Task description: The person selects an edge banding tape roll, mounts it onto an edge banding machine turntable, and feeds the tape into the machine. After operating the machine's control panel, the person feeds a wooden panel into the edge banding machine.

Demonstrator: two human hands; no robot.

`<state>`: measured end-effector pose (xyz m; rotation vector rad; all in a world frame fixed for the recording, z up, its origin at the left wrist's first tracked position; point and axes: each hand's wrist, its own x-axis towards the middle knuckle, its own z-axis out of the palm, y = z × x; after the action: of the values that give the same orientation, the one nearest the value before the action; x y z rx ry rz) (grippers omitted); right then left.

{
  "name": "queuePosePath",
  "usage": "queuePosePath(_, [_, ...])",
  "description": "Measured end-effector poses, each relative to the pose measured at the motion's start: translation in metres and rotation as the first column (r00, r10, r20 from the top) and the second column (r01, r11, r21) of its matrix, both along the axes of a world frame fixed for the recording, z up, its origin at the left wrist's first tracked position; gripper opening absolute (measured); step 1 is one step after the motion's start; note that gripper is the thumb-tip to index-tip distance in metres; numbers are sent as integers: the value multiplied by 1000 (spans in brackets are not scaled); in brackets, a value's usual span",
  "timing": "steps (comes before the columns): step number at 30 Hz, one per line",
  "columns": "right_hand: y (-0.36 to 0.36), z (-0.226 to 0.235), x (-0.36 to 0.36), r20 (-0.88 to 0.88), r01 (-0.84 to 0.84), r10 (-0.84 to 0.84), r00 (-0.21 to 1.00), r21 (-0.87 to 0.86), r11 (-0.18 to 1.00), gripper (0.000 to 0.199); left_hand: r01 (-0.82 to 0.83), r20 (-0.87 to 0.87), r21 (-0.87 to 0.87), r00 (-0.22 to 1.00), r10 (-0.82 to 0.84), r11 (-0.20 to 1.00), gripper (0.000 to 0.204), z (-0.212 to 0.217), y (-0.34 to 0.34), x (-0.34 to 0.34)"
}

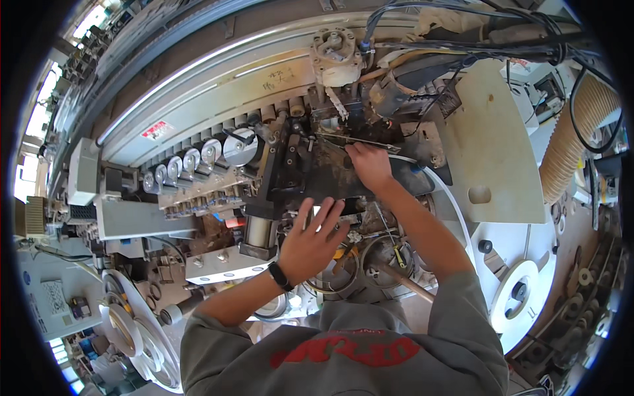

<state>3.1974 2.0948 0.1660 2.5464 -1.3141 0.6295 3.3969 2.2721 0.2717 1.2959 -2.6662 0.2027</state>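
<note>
Machinery [231, 92] filled the frame; at upper centre, the right hand [371, 166] curled by a rod [380, 144], its grip unclear, probably needing light touch; the left hand [313, 236] spread open, empty.

Peripheral objects of the workshop.
Right: a ribbed beige hose [561, 162], above; ring-shaped parts [573, 305], below. Left: white reels [136, 330], near a pale panel [47, 267] bearing a sheet [54, 297].
</note>
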Motion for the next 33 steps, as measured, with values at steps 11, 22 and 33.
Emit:
queuePosePath(11, [6, -3, -9, 0, 5, -5, 1000, 64, 998, 29, -696, -513, 172, 541, 667, 697, 74, -26, 39, 79])
queuePosePath(22, [4, 6, 0, 1, -77, 78, 997, 158, 984, 45, -713, -496, 213, 510, 703, 668, 77, -30, 42, 99])
queuePosePath(33, [11, 11, -17, 3, -62, 62, 998, 152, 986, 42, -674, -526, 289, 481, 702, 679, 81, -31, 42, 99])
